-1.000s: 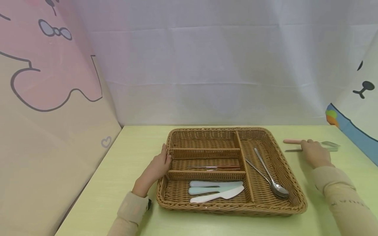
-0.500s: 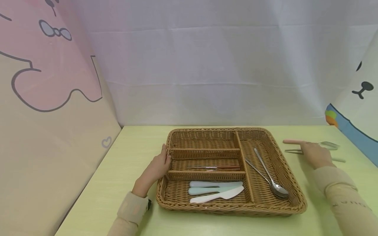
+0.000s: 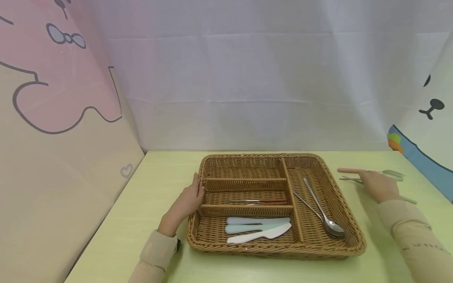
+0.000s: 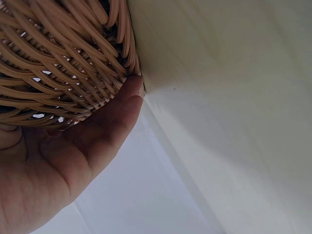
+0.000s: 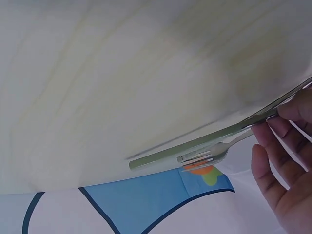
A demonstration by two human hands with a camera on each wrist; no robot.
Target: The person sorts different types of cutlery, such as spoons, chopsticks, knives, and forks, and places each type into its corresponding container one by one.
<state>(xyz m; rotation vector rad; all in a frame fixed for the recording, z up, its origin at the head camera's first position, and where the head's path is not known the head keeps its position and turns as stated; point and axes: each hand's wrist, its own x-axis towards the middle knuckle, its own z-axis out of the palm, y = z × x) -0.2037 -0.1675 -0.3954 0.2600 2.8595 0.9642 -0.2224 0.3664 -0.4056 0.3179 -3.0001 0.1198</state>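
Note:
My left hand (image 3: 187, 198) holds the left side of a brown wicker basket (image 3: 295, 224). In the left wrist view its fingers (image 4: 114, 126) lie along the outer wall; the thumb is mostly cut off there. My right hand (image 3: 382, 186) is on the table right of the basket, pinching thin metal chopsticks with pale green handles (image 5: 185, 148) between thumb and fingertips. Their tips cross left of the hand in the head view; whether both are gripped I cannot tell. Just beyond lies a pink-handled fork (image 3: 348, 170), its middle hidden by the hand.
The basket has several compartments. Three pale plastic knives (image 3: 260, 228) lie in the front one, brown-handled chopsticks (image 3: 272, 200) in the middle one. Two metal spoons (image 3: 330, 226) lie in the long right one. A white curtain (image 3: 262, 94) hangs behind the table (image 3: 166, 165).
The green-handled chopsticks have spread apart and now cross, one handle swinging toward the table's near side. The right hand has barely shifted. The left hand and basket stay in place.

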